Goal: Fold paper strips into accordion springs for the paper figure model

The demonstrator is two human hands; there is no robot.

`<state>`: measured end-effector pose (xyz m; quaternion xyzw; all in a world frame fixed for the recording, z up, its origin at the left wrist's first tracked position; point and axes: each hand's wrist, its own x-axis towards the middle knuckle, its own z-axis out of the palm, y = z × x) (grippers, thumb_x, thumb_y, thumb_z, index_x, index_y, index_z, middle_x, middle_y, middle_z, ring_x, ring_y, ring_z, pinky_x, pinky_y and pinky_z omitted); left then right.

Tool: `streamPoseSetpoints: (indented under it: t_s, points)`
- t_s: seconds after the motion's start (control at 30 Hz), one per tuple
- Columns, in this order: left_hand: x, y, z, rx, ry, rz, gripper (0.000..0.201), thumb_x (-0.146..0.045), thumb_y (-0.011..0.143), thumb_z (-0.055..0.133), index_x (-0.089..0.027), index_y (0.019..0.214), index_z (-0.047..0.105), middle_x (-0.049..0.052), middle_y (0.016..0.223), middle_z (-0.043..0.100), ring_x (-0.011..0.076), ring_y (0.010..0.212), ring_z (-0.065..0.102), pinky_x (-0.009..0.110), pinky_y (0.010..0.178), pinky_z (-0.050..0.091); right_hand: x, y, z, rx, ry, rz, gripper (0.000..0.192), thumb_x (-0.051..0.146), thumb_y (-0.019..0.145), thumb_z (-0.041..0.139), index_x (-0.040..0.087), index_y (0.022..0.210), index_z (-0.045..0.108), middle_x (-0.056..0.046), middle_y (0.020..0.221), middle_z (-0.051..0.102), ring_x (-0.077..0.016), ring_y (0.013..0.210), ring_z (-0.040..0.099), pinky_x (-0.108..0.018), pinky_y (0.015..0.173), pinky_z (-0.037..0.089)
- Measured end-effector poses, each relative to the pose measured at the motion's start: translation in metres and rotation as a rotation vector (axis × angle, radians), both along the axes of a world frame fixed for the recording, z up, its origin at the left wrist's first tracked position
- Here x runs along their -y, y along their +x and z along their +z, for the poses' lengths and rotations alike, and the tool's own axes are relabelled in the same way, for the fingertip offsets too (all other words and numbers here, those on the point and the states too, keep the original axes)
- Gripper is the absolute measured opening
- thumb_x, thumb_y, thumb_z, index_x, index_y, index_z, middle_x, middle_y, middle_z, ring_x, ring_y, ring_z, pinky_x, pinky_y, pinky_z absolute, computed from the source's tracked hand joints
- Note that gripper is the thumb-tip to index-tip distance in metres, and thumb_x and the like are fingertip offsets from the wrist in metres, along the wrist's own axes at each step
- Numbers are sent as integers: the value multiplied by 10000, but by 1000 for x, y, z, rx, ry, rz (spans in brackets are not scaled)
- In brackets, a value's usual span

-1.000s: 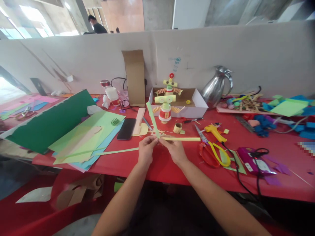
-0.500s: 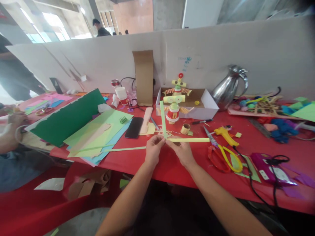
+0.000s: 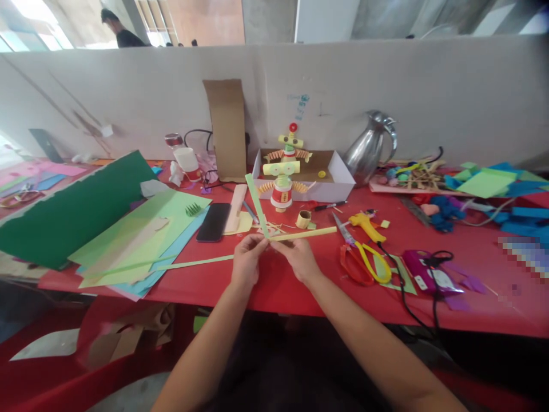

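Note:
Both hands meet over the red table, pinching two narrow paper strips where they cross. My left hand (image 3: 247,260) is closed on the light green paper strip (image 3: 256,201), which stands up and leans left. Fingers of my right hand (image 3: 298,257) are closed at the same joint, by the pale yellow paper strip (image 3: 309,234) that points right. Another thin green strip (image 3: 197,262) runs left from beside my left hand. Just behind the strips stands a paper-and-cup figure (image 3: 281,194) with folded paper arms. My fingertips hide the joint itself.
Scissors (image 3: 360,260), a yellow glue gun (image 3: 368,226) and a purple box with cables (image 3: 429,272) lie right. Left are coloured sheets (image 3: 141,240), a phone (image 3: 213,222) and a green board (image 3: 81,212). A white box (image 3: 309,189) and a metal jug (image 3: 372,146) stand behind.
My view has turned right, so the scene shifts left. The upright green strip leans further left, and the yellow strip tilts up at its right end. Both hands keep their pinch.

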<state>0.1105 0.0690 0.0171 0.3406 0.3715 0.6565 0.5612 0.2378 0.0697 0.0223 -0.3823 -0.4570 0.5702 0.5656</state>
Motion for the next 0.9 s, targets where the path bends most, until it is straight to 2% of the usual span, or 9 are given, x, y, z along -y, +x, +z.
streamPoseSetpoints:
  t_s: [0.13, 0.27, 0.37, 0.5, 0.63, 0.9]
  points:
    - [1, 1, 1, -94, 27, -27, 248, -247, 627, 833, -169, 850, 754, 23, 780, 700, 130, 743, 615, 244, 754, 476, -2, 1, -3, 62, 90, -23, 224, 346, 741, 742, 237, 937, 757, -35, 1028, 753, -238, 989, 673, -378, 912, 504]
    - [0, -1, 0, -222, 36, 29, 159, -258, 645, 817, -154, 749, 758, 28, 699, 697, 124, 660, 593, 245, 690, 468, -1, 2, 0, 108, 97, -26, 190, 332, 743, 741, 225, 898, 760, -38, 940, 760, -237, 914, 683, -383, 878, 517]
    - [-2, -3, -1, -191, 12, 53, 149, -244, 602, 834, -160, 683, 741, 9, 630, 670, 113, 601, 567, 237, 633, 455, 2, 2, 2, 54, 33, 27, 223, 354, 718, 764, 216, 894, 756, -40, 936, 759, -240, 910, 683, -378, 857, 524]
    - [-3, -6, 0, -95, -53, -28, 191, -260, 556, 855, -150, 621, 714, 9, 564, 640, 108, 550, 552, 235, 593, 443, 1, 1, 0, 3, -15, 57, 230, 372, 682, 794, 201, 831, 758, -30, 817, 750, -205, 766, 667, -348, 766, 521]
    - [-2, -7, 3, -62, -83, -116, 206, -287, 584, 849, -136, 659, 731, 24, 587, 653, 116, 565, 570, 244, 610, 454, -1, 1, -1, -46, -59, 63, 209, 351, 655, 810, 182, 767, 759, -25, 715, 723, -167, 664, 621, -315, 699, 495]
    - [-1, -7, 5, -75, -74, -151, 257, -309, 595, 859, -132, 751, 758, 37, 659, 685, 120, 613, 598, 245, 652, 481, -2, 3, -1, -71, -134, -6, 167, 310, 636, 793, 171, 719, 754, -23, 664, 707, -157, 630, 607, -312, 682, 476]
